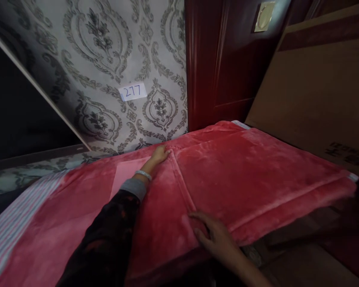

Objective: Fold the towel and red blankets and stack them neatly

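A red plush blanket [233, 179] lies spread out, its right part folded over so that an edge runs from the far side toward me. At the far end of this folded edge, my left hand [159, 154] pinches the fabric, fingers closed at the corner; a bracelet circles that wrist. Nearer to me, my right hand [214, 233] rests at the front end of the same edge, fingers stretched over the plush and thumb apart. A lighter pink patch [127, 171] shows beside my left forearm.
Striped cloth [26, 211] lies at the left. Behind stand a patterned wall [107, 52] with a paper marked 277 [133, 91] and a dark red wood panel [209, 59]. A large cardboard box [323, 87] leans at the right; a dark panel [20, 99] slants at the left.
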### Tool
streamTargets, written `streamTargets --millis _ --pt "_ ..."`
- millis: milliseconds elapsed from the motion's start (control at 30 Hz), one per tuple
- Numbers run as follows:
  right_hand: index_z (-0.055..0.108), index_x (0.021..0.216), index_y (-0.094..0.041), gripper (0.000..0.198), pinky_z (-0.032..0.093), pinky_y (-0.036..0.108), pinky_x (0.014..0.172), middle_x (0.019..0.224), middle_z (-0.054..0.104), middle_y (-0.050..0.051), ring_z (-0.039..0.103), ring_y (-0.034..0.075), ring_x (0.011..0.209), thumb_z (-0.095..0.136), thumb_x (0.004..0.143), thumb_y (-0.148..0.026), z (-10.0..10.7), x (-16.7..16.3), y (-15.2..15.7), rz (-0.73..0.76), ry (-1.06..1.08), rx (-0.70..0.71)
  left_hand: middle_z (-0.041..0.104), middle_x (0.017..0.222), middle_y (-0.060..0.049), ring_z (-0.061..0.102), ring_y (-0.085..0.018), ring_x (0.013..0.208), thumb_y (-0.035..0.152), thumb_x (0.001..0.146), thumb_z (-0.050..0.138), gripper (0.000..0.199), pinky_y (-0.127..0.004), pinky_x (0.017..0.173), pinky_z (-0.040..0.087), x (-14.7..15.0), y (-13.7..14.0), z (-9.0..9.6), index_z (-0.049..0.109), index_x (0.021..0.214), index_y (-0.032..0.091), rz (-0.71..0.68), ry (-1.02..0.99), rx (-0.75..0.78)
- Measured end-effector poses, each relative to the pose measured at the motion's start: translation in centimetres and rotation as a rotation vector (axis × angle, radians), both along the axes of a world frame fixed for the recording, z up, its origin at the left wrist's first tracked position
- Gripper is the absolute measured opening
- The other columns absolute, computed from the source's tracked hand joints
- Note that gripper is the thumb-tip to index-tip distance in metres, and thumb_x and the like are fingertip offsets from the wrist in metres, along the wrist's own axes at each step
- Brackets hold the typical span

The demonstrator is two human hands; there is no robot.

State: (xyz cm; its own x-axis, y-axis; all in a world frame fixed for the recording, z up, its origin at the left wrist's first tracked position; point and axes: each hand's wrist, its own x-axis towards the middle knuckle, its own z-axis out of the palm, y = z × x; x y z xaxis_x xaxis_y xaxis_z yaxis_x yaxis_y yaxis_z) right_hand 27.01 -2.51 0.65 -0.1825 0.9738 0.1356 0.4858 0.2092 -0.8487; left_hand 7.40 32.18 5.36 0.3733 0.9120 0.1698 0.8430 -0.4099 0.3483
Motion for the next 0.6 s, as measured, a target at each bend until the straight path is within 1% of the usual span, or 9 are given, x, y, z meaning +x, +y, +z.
streamTargets --millis 67,100,200,300,367,433,467,533,600 --pt "0.067 0.130 -0.020 0.045 0.050 0.047 0.101 0.129 0.067 0.012 0.063 0.030 0.117 0.050 0.092 -0.037 1.2 0.4 -0.3 0.008 -0.090 0.006 0.056 0.148 -0.014 0.050 -0.026 0.138 0.044 0.091 0.056 0.057 -0.035 0.114 0.038 -1.1 -1.2 0.9 0.056 0.139 0.014 -0.020 0.023 0.006" --pt "0.066 0.132 -0.020 0.045 0.050 0.048 0.101 0.131 0.066 0.013 0.062 0.031 0.118 0.050 0.094 -0.039 2.1 0.4 -0.3 -0.004 -0.152 0.028 0.055 0.149 -0.013 0.049 -0.026 0.139 0.046 0.091 0.057 0.058 -0.034 0.115 0.037 -1.9 -1.9 1.4 0.056 0.140 0.015 -0.026 0.040 -0.001" --pt "0.058 0.142 -0.017 0.051 0.043 0.052 0.109 0.142 0.058 0.016 0.055 0.033 0.128 0.048 0.097 -0.039 5.6 -0.9 0.7 -0.028 -0.318 0.180 0.057 0.147 -0.010 0.051 -0.026 0.137 0.050 0.090 0.057 0.056 -0.035 0.116 0.037 -4.6 -4.0 2.5 0.059 0.138 0.019 -0.004 0.096 -0.023" --pt "0.044 0.153 -0.014 0.059 0.032 0.049 0.118 0.156 0.043 0.015 0.039 0.030 0.144 0.045 0.100 -0.041 9.0 -4.3 4.0 0.081 -0.403 0.284 0.055 0.149 -0.012 0.048 -0.027 0.140 0.051 0.093 0.052 0.055 -0.038 0.118 0.034 -7.2 -6.0 3.4 0.059 0.137 0.018 0.084 0.149 -0.020" --pt "0.036 0.156 -0.011 0.066 0.026 0.047 0.122 0.161 0.033 0.016 0.029 0.029 0.150 0.046 0.100 -0.044 10.2 -6.9 7.3 0.134 -0.480 0.249 0.054 0.150 -0.014 0.044 -0.029 0.143 0.048 0.096 0.048 0.054 -0.042 0.119 0.031 -8.6 -7.4 3.6 0.057 0.138 0.017 0.165 0.183 -0.012" --pt "0.031 0.158 -0.010 0.069 0.020 0.049 0.123 0.164 0.024 0.017 0.019 0.031 0.153 0.046 0.101 -0.045 10.2 -9.0 10.6 0.108 -0.563 0.198 0.049 0.153 -0.015 0.039 -0.030 0.146 0.046 0.097 0.045 0.053 -0.048 0.120 0.029 -9.7 -8.9 3.3 0.054 0.142 0.019 0.251 0.215 -0.004" --pt "0.029 0.159 -0.011 0.069 0.018 0.051 0.123 0.165 0.020 0.016 0.016 0.031 0.153 0.045 0.101 -0.046 9.6 -9.7 12.0 0.079 -0.595 0.180 0.046 0.155 -0.016 0.037 -0.031 0.147 0.046 0.098 0.043 0.053 -0.053 0.120 0.027 -10.1 -9.7 2.9 0.052 0.143 0.019 0.293 0.230 0.000" --pt "0.028 0.160 -0.013 0.068 0.015 0.053 0.123 0.166 0.018 0.015 0.012 0.031 0.154 0.043 0.103 -0.047 7.6 -10.3 14.2 0.031 -0.647 0.166 0.040 0.159 -0.018 0.032 -0.033 0.150 0.044 0.098 0.041 0.055 -0.060 0.120 0.022 -10.7 -11.1 1.7 0.047 0.147 0.018 0.372 0.254 0.003" --pt "0.030 0.159 -0.013 0.067 0.015 0.054 0.122 0.165 0.019 0.015 0.013 0.030 0.154 0.040 0.103 -0.048 4.9 -10.2 15.2 0.021 -0.691 0.167 0.036 0.160 -0.021 0.029 -0.034 0.151 0.043 0.099 0.039 0.058 -0.063 0.120 0.018 -11.0 -12.1 0.2 0.043 0.150 0.014 0.437 0.269 -0.003"
